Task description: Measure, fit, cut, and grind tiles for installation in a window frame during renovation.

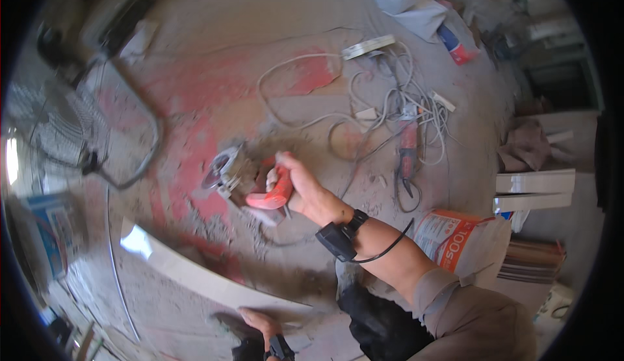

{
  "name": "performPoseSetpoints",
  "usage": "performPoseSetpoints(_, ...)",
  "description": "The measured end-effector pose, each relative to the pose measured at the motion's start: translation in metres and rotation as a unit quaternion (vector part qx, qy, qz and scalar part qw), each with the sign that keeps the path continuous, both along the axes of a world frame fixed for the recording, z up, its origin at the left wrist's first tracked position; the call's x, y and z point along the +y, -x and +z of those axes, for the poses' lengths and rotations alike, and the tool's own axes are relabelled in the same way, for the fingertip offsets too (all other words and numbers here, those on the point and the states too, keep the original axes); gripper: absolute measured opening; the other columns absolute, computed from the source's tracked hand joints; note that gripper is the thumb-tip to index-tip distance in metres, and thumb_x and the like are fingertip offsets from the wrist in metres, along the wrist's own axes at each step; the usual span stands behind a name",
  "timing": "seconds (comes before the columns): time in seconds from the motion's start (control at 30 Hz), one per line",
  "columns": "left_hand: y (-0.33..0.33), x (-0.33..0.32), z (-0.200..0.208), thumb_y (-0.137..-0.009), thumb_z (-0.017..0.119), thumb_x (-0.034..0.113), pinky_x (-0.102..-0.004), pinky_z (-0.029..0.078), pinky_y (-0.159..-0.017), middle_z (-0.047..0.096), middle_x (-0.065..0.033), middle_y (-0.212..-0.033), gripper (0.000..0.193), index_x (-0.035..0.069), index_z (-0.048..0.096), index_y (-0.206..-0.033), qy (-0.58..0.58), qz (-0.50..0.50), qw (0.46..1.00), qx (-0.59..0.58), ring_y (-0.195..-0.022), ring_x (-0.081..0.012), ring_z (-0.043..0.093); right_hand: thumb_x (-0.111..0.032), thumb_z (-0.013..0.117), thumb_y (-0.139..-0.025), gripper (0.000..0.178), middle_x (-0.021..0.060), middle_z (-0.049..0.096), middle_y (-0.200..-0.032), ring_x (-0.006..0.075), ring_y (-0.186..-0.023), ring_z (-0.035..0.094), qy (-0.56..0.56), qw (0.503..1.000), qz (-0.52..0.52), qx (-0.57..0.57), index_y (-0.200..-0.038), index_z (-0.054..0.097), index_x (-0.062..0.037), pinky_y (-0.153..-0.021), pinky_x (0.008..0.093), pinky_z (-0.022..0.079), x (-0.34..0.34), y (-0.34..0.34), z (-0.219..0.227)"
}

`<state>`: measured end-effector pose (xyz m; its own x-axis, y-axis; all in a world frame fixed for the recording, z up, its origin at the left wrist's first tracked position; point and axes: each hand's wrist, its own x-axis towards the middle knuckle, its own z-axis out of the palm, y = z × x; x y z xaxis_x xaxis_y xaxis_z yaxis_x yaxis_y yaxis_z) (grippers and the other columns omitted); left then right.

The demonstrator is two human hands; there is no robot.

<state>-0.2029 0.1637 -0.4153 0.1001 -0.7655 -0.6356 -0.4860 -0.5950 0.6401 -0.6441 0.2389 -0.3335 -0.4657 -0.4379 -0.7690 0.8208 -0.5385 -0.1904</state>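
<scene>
Right hand [304, 188] on a red-handled power tool [242, 177]; left hand [261, 323] at a pale strip [214, 275]

The right fingers are curled closed around the tool's handle; the tool is near the middle of the view, beyond the strip and apart from it. The left hand is at the strip's near edge; how far its fingers close cannot be told. To the tool's right, a red grinder [408, 145] lies among tangled cables [385, 104] on the dusty floor [214, 91]; an orange-labelled bucket [482, 247] is nearer the wearer
</scene>
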Motion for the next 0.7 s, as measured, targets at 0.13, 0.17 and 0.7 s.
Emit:
performPoseSetpoints(0.13,0.071,0.019,0.015,-0.106,0.030,0.050,-0.0406,0.032,-0.115,0.042,-0.0220,-0.152,0.070,-0.003,0.039,-0.149,-0.056,0.031,0.996,-0.063,-0.134,-0.0327,0.046,-0.023,0.059,-0.096,0.016,0.0036,0.060,-0.081,0.0159,-0.073,0.060,-0.033,0.999,-0.005,0.001,-0.095,0.060,-0.0069,-0.068,0.0334,0.054,0.031,0.038,-0.023)
performPoseSetpoints(0.17,0.078,0.021,0.013,-0.106,0.030,0.050,-0.0406,0.032,-0.115,0.043,-0.0220,-0.152,0.069,-0.004,0.039,-0.149,-0.063,0.035,0.995,-0.064,-0.133,-0.0326,0.046,-0.025,0.057,-0.097,0.018,0.0024,0.060,-0.083,0.0146,-0.077,0.060,-0.050,0.998,0.026,-0.004,-0.096,0.061,-0.0069,-0.070,0.0333,0.054,0.037,0.044,-0.026)
performPoseSetpoints(0.7,0.102,-0.019,-0.025,-0.106,0.038,0.041,-0.0397,0.037,-0.111,0.051,-0.0214,-0.143,0.060,-0.005,0.046,-0.143,0.098,-0.110,0.985,-0.088,-0.126,-0.0314,0.051,-0.040,0.083,-0.071,0.100,0.0291,0.049,-0.140,0.0375,-0.132,0.049,-0.782,0.516,0.320,0.142,-0.145,0.035,0.0067,-0.105,0.0431,0.043,0.367,0.058,-0.032)
